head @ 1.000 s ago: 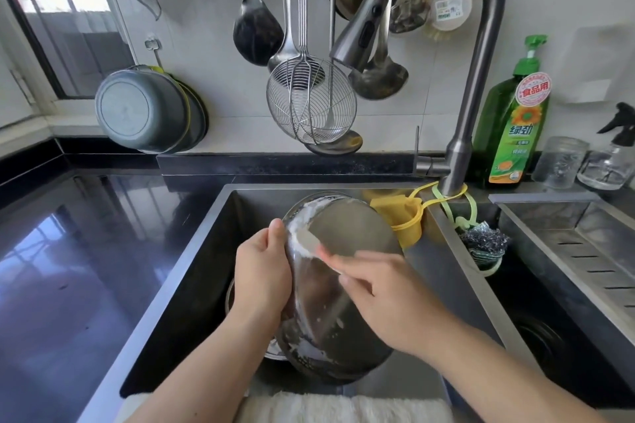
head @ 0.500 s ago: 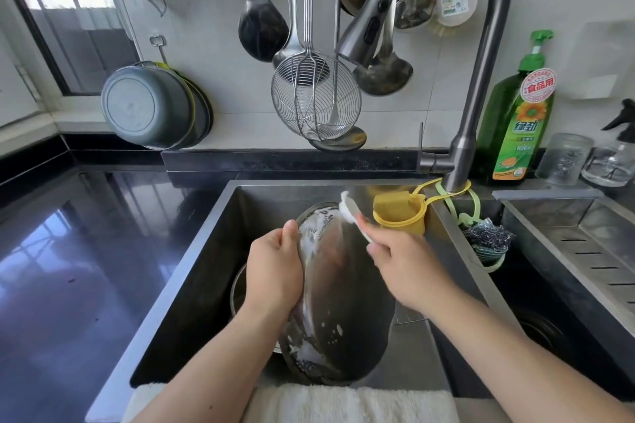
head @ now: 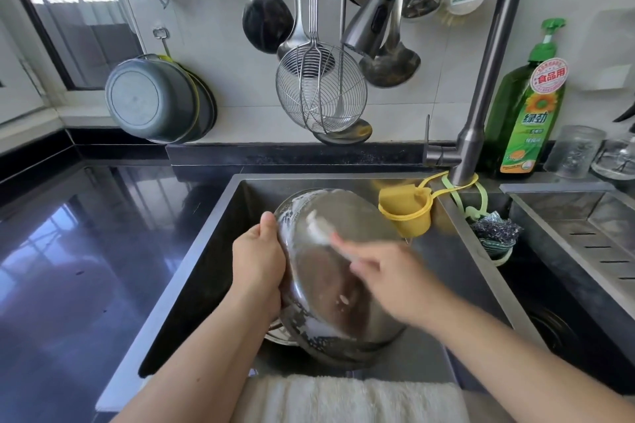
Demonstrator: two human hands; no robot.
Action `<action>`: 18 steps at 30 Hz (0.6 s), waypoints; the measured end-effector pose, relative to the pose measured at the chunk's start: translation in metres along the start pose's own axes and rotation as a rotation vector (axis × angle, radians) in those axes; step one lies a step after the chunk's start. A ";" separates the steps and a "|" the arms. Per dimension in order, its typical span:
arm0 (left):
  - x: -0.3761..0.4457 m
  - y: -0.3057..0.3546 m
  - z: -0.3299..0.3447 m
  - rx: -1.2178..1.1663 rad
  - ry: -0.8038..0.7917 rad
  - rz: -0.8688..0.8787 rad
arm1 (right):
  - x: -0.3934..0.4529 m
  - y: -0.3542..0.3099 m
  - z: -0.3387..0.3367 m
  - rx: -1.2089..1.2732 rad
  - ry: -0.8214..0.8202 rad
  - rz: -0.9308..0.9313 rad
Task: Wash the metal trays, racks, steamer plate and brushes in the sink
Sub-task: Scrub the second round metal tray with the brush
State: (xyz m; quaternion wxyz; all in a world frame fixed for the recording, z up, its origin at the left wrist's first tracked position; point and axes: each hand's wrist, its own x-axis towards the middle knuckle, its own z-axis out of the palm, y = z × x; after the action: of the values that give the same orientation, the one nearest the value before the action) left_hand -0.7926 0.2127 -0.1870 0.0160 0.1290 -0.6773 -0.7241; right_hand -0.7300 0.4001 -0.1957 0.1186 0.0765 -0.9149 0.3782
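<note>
A round metal tray (head: 330, 285) stands tilted on its edge inside the left sink basin (head: 213, 251), with soap foam along its left and lower rim. My left hand (head: 259, 261) grips the tray's left rim, thumb on top. My right hand (head: 388, 280), blurred by motion, holds a white brush (head: 318, 225) whose head presses on the tray's upper face. Another metal piece (head: 280, 336) peeks out beneath the tray; most of it is hidden.
The faucet spout (head: 374, 21) hangs above the basin. A yellow drain cup (head: 407, 213) and a steel scourer (head: 494, 230) hang at the divider. A soap bottle (head: 531, 113) stands at the back right. A white towel (head: 343, 398) covers the sink's front edge. A second basin (head: 567, 285) lies to the right.
My right hand swung the brush from the tray's top rim near the yellow cup back down and left onto the tray's face. The left hand kept its grip on the rim.
</note>
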 end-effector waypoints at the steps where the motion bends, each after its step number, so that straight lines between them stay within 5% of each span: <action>1: -0.001 -0.001 -0.001 -0.027 0.000 -0.015 | 0.008 0.004 -0.005 -0.042 0.059 0.095; 7: 0.000 0.001 -0.002 -0.099 0.039 -0.041 | -0.023 -0.033 0.014 0.034 -0.110 -0.143; 10: -0.002 0.005 -0.001 -0.117 0.099 -0.056 | 0.005 -0.008 0.001 -0.091 0.024 0.116; 15: 0.001 0.004 -0.007 -0.130 0.147 -0.077 | -0.029 -0.036 0.014 0.057 -0.193 -0.092; 18: 0.000 0.006 -0.005 -0.175 0.166 -0.122 | -0.003 -0.017 -0.002 -0.080 -0.047 0.112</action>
State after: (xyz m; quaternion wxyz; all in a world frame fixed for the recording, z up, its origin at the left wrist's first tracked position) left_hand -0.7923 0.2071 -0.1818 0.0393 0.2276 -0.5986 -0.7670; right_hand -0.7230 0.3902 -0.1834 0.0789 0.0292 -0.9347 0.3453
